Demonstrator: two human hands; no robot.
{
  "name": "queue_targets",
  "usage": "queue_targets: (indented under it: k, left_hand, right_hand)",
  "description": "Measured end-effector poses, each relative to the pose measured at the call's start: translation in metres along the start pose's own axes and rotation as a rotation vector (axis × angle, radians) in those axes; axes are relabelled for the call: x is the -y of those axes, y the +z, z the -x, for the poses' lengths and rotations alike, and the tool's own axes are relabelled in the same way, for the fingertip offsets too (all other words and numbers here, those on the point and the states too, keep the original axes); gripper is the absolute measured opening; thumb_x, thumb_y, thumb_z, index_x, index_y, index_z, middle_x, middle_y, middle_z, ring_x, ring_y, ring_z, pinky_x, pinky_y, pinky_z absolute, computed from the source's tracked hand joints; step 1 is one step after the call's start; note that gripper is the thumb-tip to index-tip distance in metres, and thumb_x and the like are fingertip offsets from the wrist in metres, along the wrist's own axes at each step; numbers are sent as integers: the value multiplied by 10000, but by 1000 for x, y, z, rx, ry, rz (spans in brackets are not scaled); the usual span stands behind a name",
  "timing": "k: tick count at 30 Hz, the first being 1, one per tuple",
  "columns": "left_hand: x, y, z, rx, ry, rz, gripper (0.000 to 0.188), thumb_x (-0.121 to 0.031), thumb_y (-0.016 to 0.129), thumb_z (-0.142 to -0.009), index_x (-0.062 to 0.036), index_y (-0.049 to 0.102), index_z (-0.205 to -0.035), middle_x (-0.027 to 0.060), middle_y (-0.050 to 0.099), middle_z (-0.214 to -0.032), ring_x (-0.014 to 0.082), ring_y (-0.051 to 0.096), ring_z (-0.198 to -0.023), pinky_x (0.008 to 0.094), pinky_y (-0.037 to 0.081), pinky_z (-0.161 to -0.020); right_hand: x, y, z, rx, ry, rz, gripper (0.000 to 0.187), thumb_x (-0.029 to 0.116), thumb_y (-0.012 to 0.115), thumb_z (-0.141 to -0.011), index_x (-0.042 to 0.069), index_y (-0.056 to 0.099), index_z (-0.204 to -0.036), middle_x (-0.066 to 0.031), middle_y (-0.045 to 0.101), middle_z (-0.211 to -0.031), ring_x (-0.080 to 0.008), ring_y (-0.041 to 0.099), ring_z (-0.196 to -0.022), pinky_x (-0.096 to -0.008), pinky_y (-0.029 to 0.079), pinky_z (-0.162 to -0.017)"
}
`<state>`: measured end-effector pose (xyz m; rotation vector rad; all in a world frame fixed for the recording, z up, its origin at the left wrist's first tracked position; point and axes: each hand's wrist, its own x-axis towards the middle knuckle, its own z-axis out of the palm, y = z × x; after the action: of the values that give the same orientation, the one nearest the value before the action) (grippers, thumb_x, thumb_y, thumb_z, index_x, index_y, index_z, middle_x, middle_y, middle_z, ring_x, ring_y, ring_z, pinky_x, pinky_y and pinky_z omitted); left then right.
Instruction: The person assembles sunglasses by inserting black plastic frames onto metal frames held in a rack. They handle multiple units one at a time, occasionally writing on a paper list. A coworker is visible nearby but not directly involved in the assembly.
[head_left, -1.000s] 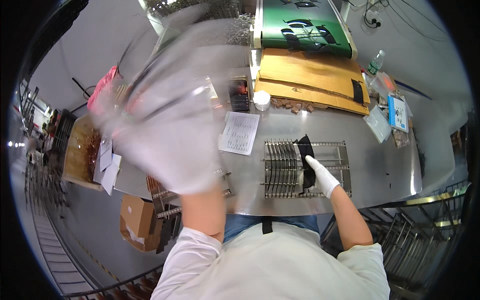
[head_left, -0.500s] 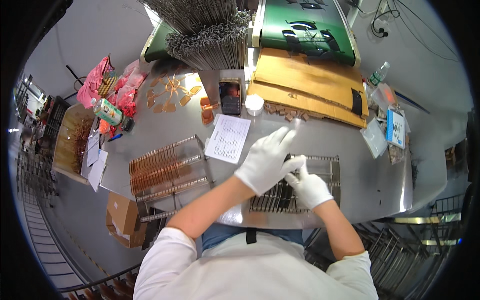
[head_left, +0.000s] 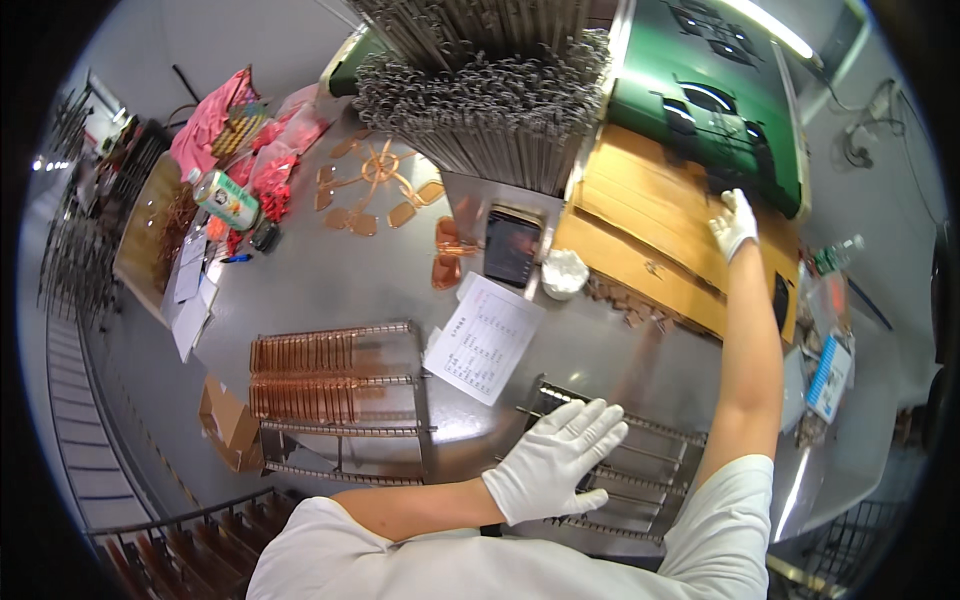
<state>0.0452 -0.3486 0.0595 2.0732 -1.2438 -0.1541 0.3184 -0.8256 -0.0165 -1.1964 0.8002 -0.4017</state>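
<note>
My left hand (head_left: 560,460), in a white glove, lies palm down with its fingers stretched over the left part of a metal slotted rack (head_left: 625,482). The hand covers much of what that rack holds; a few dark edges show at its far-left corner. On the far right, my gloved right hand (head_left: 735,225) reaches over the cardboard sheets (head_left: 640,210), thumb and fingers apart, nothing seen in it. Just beyond it is a green conveyor belt (head_left: 640,75) bearing clusters of dark lens-shaped pieces (head_left: 705,98). A second rack (head_left: 345,430) at left carries rows of amber lens-shaped pieces (head_left: 300,385).
A tall bundle of hooked metal rods (head_left: 490,110) stands at the back. In front are a phone (head_left: 512,245), a white cup-like container (head_left: 565,274) and a printed sheet (head_left: 487,338). Amber branched pieces (head_left: 378,170) and a bottle (head_left: 226,200) lie left; a blue notebook (head_left: 828,378) lies right.
My right hand has left the rack and stretched out to the far right, near the belt. My left hand has come down toward me and flattened over the rack. The view has shifted.
</note>
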Motion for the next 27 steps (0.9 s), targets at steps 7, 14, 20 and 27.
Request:
queue_targets:
  k: [7,14,20,27]
  left_hand:
    - [5,0,-1,33,9,34,864,-488,712,-860,19,457,-1512,223,443,-1583,383,422,-1473,500,295,-1236]
    - [-12,3,21,-30,-59,-63,857,-489,728,-831,21,491,-1478,257,469,-1541,411,462,-1428,516,312,-1221]
    - [-21,-12,27,-217,58,12,960,-450,754,-864,76,334,-1549,295,390,-1585,443,389,-1476,500,292,-1229]
    - [-78,-42,22,-483,238,611,1078,-304,892,-754,-15,278,-1592,180,403,-1583,318,398,-1466,426,375,-1186]
  right_hand:
    - [1,-26,-43,93,-58,-219,256,227,726,-968,255,731,-1223,76,735,-1105,-108,657,-972,-379,470,-866]
    - [-5,-126,235,316,-253,-367,485,124,582,-1058,25,467,-1519,-76,533,-1469,-193,579,-1256,-353,463,-1079]
    - [-37,-209,458,208,-463,-194,268,184,828,-866,40,646,-1000,-118,686,-953,-261,681,-833,-377,578,-801]
    - [-36,-160,557,543,-171,-20,912,22,832,-755,7,402,-1559,-180,655,-1220,-254,648,-1077,-370,511,-971]
